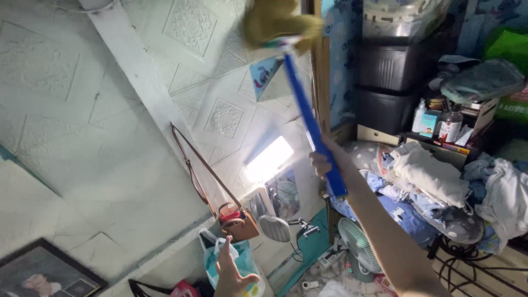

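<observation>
Right hand [322,162] gripping blue-handled, yellow-headed duster [308,115] against the wall; left hand [231,272] open, empty.

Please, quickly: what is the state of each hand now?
Left hand: open, holding nothing.
Right hand: closed around the blue handle of the yellow-headed broom.

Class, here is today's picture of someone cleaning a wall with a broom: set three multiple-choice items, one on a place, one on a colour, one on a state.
1. Where is the broom head?
A. on the floor
B. up against the embossed wall
C. in a bucket

2. What colour is the broom handle?
A. red
B. green
C. blue

3. The right hand is
A. closed round the handle
B. open and empty
C. out of view

Key: 1 B, the bristles are raised at the wall panels; 2 C, the shaft is plainly blue; 3 A, fingers wrap it, while the left hand is open.
</observation>
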